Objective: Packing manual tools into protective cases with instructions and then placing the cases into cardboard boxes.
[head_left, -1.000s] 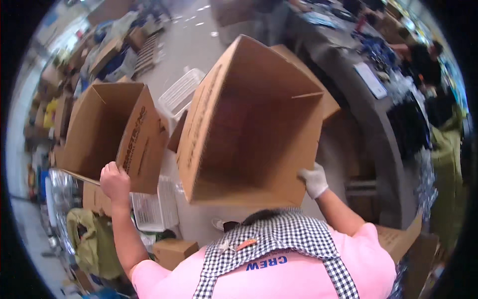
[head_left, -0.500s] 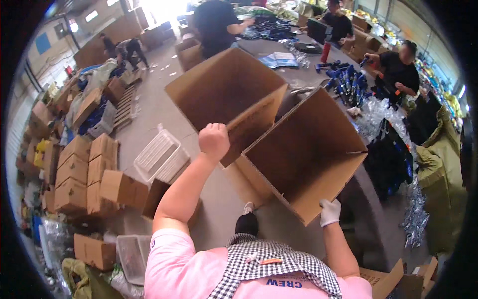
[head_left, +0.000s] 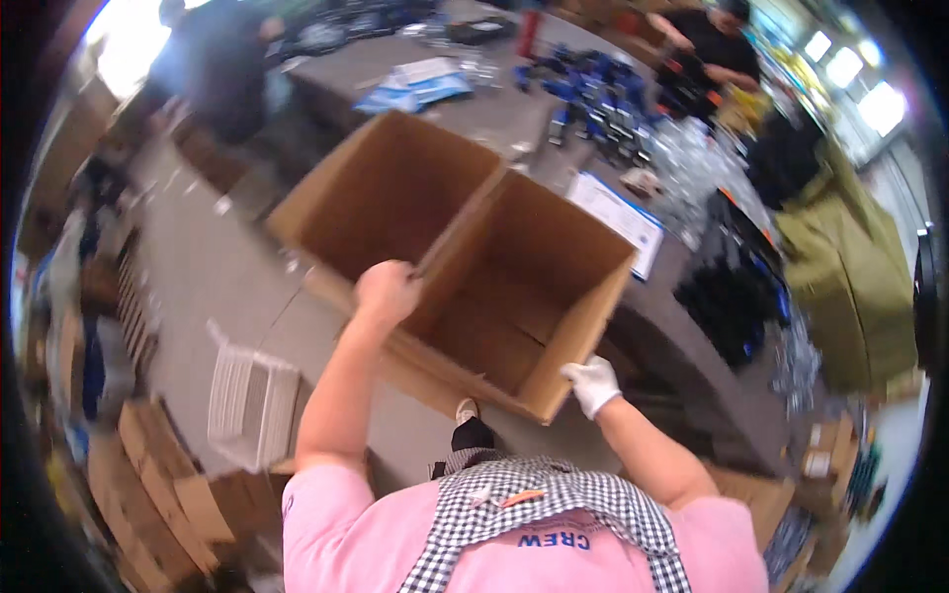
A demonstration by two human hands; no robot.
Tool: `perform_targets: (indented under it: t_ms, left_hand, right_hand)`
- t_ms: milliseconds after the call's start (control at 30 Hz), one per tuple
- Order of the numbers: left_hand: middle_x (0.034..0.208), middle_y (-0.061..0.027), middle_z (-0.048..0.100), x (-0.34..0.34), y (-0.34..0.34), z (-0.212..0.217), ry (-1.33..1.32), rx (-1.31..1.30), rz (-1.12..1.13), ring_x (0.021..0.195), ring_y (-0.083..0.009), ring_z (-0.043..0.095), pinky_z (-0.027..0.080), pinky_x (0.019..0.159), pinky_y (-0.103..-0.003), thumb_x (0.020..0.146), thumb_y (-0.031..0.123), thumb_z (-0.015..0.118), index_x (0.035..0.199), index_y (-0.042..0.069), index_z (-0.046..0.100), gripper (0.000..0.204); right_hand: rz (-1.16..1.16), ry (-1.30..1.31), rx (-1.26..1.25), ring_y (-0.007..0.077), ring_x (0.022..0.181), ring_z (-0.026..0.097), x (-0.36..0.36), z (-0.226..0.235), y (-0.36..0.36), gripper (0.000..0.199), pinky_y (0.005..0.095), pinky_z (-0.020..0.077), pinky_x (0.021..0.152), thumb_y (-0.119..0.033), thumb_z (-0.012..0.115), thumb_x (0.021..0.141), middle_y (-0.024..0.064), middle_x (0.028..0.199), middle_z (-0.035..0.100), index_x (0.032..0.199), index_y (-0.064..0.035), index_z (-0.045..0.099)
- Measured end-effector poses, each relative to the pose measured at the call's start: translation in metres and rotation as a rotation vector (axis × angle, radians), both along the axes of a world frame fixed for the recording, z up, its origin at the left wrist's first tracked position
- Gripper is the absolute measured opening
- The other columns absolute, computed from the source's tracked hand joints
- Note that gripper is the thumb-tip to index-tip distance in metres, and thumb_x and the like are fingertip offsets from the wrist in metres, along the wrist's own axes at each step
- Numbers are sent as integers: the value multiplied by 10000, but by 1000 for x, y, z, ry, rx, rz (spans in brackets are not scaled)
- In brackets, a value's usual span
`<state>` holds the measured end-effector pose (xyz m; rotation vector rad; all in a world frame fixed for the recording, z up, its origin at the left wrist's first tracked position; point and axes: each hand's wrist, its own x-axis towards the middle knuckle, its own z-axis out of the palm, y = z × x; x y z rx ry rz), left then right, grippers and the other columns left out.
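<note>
Two open-topped brown cardboard boxes hang side by side in front of me, their mouths toward me. My bare left hand (head_left: 388, 291) is closed on the near rim where the left box (head_left: 381, 188) and the right box (head_left: 509, 287) meet. My right hand (head_left: 593, 385), in a white glove, grips the near right edge of the right box. Both boxes look bare inside. Beneath them part of another brown carton (head_left: 420, 381) shows, and my shoe (head_left: 467, 410) is just below.
A grey-covered table (head_left: 682, 306) curves along the right, bearing a printed sheet (head_left: 623, 219), blue-and-black handled items (head_left: 598, 99) and clear plastic wrap (head_left: 687, 163). A white plastic crate (head_left: 252, 405) and cartons (head_left: 148, 494) lie on the left floor. Co-workers stand across the table and at far left.
My view has turned to the right. The two boxes have come closer together and level out beside the table, with both hands still gripping them. The printed sheet now shows behind the right box.
</note>
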<state>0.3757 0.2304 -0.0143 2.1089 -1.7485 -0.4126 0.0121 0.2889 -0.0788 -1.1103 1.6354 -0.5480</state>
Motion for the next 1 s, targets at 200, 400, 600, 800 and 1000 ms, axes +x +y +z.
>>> perform_targets:
  t_ms: [200, 400, 600, 800, 1000]
  left_hand:
    - [856, -227, 654, 24, 14, -8, 26, 217, -31, 818, -373, 647, 500, 756, -462, 910, 259, 520, 916, -7, 675, 308]
    - [974, -207, 660, -27, 17, 21, -28, 181, 58, 976, -390, 609, 472, 835, -464, 902, 303, 600, 1049, -13, 606, 348]
    - [1019, -214, 636, -9, 24, -25, -237, 175, 158, 963, -417, 595, 472, 830, -482, 823, 228, 701, 1141, 22, 491, 433]
    - [1286, -219, 515, -107, 14, 31, -557, 50, 329, 1187, -389, 481, 442, 947, -471, 818, 175, 711, 1390, 27, 399, 668]
    - [1144, -204, 631, -323, -45, 92, -164, -349, 34, 1086, -367, 584, 457, 949, -422, 803, 200, 712, 1164, 4, 617, 422]
  right_hand:
    - [28, -7, 35, 289, 797, 665, 13, -11, 7, 361, 366, 512, 741, -253, 629, 739, 179, 824, 678, 955, 34, 670]
    - [26, -18, 208, 249, 708, 622, 13, -4, 0, 343, 389, 486, 677, -232, 635, 702, 168, 771, 645, 832, 84, 659]
    - [412, -84, 385, 271, 856, 642, -3, 8, -16, 581, 369, 505, 786, -451, 661, 794, 202, 941, 670, 1076, 55, 620]
    - [674, -254, -86, 299, 1071, 630, -164, 25, -34, 620, 355, 500, 917, -425, 624, 873, 216, 1196, 630, 1308, 4, 519]
    - [15, -172, -502, 185, 945, 657, -413, 99, -75, 283, 304, 516, 876, -105, 663, 867, 108, 1021, 688, 1126, 5, 632]
